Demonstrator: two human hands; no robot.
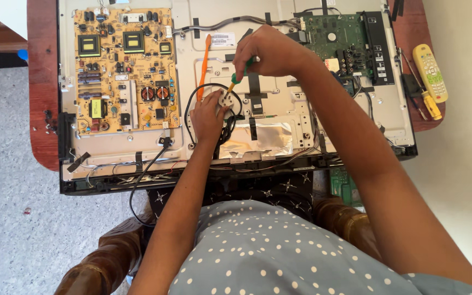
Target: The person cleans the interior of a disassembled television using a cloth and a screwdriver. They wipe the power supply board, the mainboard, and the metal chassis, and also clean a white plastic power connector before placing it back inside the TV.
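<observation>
Metal back panel of an opened flat television lies on a wooden table, its cover already off and both circuit boards exposed; the left hand clamps a small white plug mid-panel, black cable looping beside it; the right hand closes on a green-handled screwdriver, tip seemingly at the plug; whether its screws are loosened is unclear.
</observation>
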